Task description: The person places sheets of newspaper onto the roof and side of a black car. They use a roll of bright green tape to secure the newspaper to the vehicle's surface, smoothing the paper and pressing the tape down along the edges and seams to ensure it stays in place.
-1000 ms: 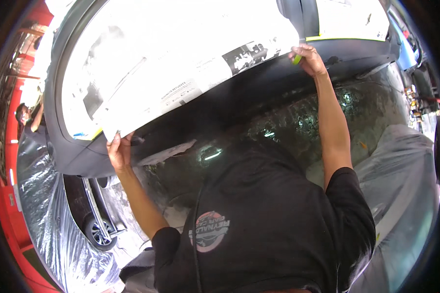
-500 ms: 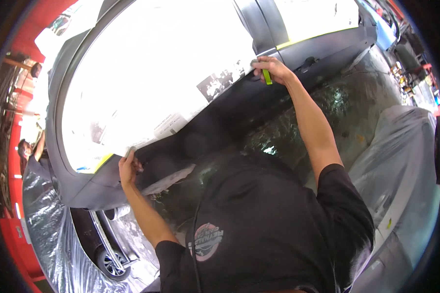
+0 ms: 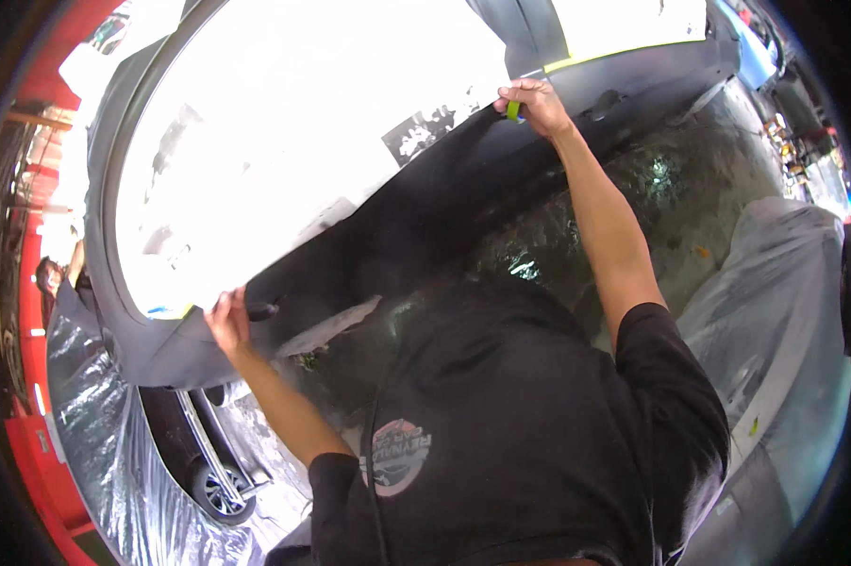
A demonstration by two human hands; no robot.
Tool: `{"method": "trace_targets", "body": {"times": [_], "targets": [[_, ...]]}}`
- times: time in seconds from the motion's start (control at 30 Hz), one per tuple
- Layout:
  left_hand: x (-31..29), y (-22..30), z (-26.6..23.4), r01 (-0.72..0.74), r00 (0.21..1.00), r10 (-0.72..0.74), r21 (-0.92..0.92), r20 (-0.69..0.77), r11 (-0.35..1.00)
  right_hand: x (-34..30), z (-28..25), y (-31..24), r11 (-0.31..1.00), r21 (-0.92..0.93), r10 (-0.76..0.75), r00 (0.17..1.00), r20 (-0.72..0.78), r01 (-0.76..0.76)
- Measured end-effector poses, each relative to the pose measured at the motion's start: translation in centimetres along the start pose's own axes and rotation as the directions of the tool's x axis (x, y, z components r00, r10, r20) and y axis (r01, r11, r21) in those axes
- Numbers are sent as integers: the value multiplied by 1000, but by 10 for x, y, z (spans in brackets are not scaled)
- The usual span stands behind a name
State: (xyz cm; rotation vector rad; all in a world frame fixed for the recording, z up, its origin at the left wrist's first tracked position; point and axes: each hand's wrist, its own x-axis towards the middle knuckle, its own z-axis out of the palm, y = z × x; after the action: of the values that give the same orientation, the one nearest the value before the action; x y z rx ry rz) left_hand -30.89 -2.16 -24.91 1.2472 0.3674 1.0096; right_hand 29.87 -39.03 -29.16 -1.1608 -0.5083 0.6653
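Note:
A large sheet of newspaper (image 3: 284, 141), washed out by glare, covers the window of a dark grey car door (image 3: 388, 226). At its lower left corner, my left hand (image 3: 229, 323) has its fingers closed on the edge of the paper. My right hand (image 3: 539, 108) pinches the sheet's lower right corner, beside the door pillar. A short piece of yellow-green masking tape (image 3: 513, 110) shows at the fingers of that hand. More such tape (image 3: 624, 53) runs along the lower edge of the neighbouring window, which is also papered over.
Clear plastic sheeting (image 3: 775, 283) drapes a vehicle at right, and more plastic (image 3: 95, 415) hangs at lower left by a car wheel (image 3: 223, 492). Another person (image 3: 58, 274) stands at the far left. The floor (image 3: 661, 208) is dark and shiny.
Both hands have moved slightly up in the picture, and the left also a little left. The newspaper's lower edge looks straighter. Less of the green tape shows at my right fingers.

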Motion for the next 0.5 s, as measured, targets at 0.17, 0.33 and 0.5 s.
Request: {"method": "trace_targets", "body": {"times": [0.17, 0.33, 0.5], "targets": [[9, -47, -25, 179, 940, -107, 200, -324, 963, 15, -4, 1, 885, -464, -16, 996, -85, -26], [-21, -67, -61, 203, 913, -127, 162, -388, 966, 10, 22, 12, 1000, -9, 0, 981, -193, -2], [-86, -77, 160, 723, 688, -726, -96, -1, 685, 2, 29, 35, 969, 219, -28, 938, -346, 110]]}}
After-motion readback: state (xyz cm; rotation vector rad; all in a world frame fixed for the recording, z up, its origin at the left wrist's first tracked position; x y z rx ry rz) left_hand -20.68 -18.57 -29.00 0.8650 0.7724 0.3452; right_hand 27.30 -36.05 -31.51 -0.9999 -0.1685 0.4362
